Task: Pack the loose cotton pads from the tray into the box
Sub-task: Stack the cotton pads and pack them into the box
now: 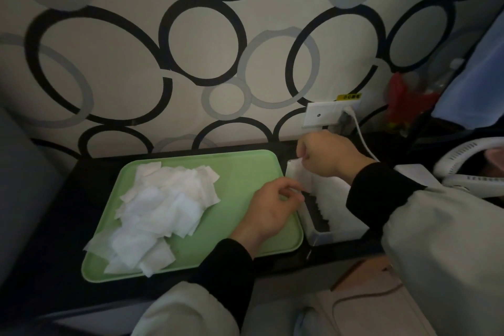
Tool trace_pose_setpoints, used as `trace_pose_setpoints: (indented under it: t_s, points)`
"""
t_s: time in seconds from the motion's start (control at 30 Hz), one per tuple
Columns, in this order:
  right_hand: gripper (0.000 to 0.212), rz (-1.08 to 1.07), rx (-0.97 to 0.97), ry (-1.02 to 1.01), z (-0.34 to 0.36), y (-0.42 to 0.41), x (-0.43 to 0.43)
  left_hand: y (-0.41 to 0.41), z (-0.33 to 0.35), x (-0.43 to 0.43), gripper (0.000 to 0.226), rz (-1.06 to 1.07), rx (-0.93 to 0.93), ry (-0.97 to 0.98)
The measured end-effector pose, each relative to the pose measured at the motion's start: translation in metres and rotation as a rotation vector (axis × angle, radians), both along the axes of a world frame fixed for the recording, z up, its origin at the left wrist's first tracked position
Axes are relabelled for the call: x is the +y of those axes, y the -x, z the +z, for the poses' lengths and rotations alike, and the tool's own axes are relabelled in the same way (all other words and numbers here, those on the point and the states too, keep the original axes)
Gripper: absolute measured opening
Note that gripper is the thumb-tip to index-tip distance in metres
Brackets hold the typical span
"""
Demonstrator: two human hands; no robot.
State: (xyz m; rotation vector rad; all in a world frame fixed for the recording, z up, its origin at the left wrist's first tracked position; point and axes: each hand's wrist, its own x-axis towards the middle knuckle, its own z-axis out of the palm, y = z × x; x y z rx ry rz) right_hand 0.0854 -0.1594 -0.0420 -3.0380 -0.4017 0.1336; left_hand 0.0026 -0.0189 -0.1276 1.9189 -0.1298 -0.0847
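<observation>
Cotton pads lie heaped on the left half of the tray, left of both hands. Our left hand is nearer, fingers curled beside the box; we cannot tell whether it holds anything. Our right hand pinches packed pads at the box's far end.

Looks like a room in a home. Ring-patterned wallpaper, a wall socket with a white cable plugged in, dark bench against the wall.
</observation>
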Motion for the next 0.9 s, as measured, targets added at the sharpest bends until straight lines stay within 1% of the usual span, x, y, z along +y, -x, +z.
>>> trace_pose_setpoints:
  t_s: [0.07, 0.13, 0.23, 0.33, 0.43, 0.5, 0.57, 0.63, 0.73, 0.8, 0.83, 0.9]
  points:
    - [0.005, -0.017, -0.066, -0.107, 0.005, 0.007, 0.008, 0.002, 0.003, 0.011, 0.014, 0.026, 0.013, 0.016]
    - [0.007, -0.028, -0.087, -0.285, 0.009, 0.018, 0.02, 0.005, 0.009, 0.026, 0.013, 0.059, 0.0, -0.005]
    - [0.008, -0.024, -0.047, -0.56, 0.008, 0.041, 0.05, 0.016, 0.022, 0.058, 0.01, 0.089, -0.02, -0.05]
    - [0.007, 0.0, 0.028, -0.675, -0.005, 0.065, 0.084, 0.031, 0.033, 0.094, 0.006, 0.137, -0.045, -0.165]
    - [0.009, 0.066, 0.107, -0.666, -0.022, 0.082, 0.113, 0.048, 0.039, 0.127, 0.005, 0.212, -0.051, -0.284]
    - [0.011, 0.108, 0.155, -0.648, -0.033, 0.088, 0.126, 0.058, 0.042, 0.148, 0.008, 0.279, -0.036, -0.317]
    - [0.014, 0.162, 0.181, -0.667, -0.043, 0.092, 0.136, 0.064, 0.043, 0.168, 0.015, 0.333, -0.044, -0.324]
    - [0.021, 0.204, 0.201, -0.682, -0.051, 0.095, 0.146, 0.069, 0.044, 0.186, 0.019, 0.373, -0.039, -0.29]
    - [0.039, 0.193, 0.163, -0.606, -0.06, 0.096, 0.162, 0.073, 0.045, 0.205, 0.018, 0.422, -0.037, -0.27]
    - [0.045, 0.164, 0.101, -0.517, -0.063, 0.095, 0.173, 0.074, 0.044, 0.211, 0.018, 0.435, -0.028, -0.255]
    - [0.043, 0.156, 0.086, -0.495, -0.063, 0.093, 0.177, 0.074, 0.044, 0.214, 0.019, 0.435, -0.022, -0.249]
    - [0.031, 0.165, 0.093, -0.497, -0.062, 0.091, 0.183, 0.074, 0.042, 0.218, 0.019, 0.437, -0.008, -0.243]
